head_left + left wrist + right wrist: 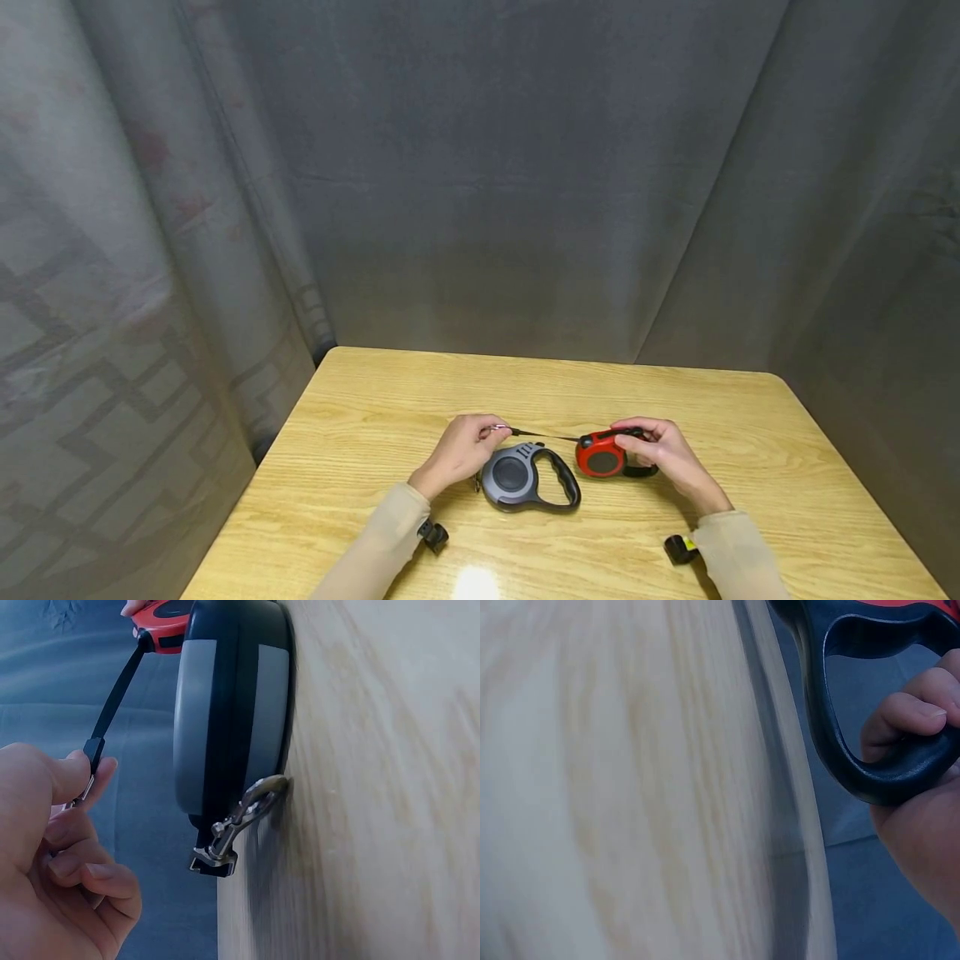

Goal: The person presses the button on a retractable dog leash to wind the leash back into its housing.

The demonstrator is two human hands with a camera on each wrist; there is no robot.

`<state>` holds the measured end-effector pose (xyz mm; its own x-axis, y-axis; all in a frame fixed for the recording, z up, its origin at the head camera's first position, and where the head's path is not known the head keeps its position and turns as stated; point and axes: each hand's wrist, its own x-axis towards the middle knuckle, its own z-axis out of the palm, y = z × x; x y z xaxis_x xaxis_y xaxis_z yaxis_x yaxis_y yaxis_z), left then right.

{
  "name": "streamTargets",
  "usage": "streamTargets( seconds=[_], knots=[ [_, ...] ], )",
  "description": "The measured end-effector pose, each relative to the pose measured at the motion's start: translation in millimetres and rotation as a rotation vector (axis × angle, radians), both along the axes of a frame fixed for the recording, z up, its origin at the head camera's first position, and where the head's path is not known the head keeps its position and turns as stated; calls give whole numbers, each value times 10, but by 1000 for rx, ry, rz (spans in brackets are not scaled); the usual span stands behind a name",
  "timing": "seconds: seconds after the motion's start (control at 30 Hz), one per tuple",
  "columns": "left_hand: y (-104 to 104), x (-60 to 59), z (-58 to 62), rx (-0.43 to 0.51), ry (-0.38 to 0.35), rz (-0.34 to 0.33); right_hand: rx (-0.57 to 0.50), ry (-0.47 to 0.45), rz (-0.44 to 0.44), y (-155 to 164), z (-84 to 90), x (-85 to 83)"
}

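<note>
1. While the right hand curls around the black handle of the red leash, it holds the case just above the table, so the strap can run out sideways.
2. The left hand pinches the clip at the end of the black strap between thumb and forefinger, keeping it taut across to the red case (the remaining fingers are tucked in).
3. Between the hands, the grey leash lies flat on the table, untouched, its own metal clasp resting against the wood beside the left wrist.
</note>
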<state>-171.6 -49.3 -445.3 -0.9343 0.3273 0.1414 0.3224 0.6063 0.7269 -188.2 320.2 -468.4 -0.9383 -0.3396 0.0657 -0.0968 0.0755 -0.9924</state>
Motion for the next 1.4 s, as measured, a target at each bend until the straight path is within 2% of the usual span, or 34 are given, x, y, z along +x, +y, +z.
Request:
streamTargets(
  seconds=[0.3, 0.6, 1.4],
  knots=[
    [39, 12, -22, -3, 5, -4, -18, -8, 20, -27, -4, 14],
    [84, 7, -38, -3, -3, -8, -25, -15, 0, -92, 20, 37],
    [189, 12, -15, 9, 11, -40, -61, 20, 38, -217, 43, 45]
  ],
)
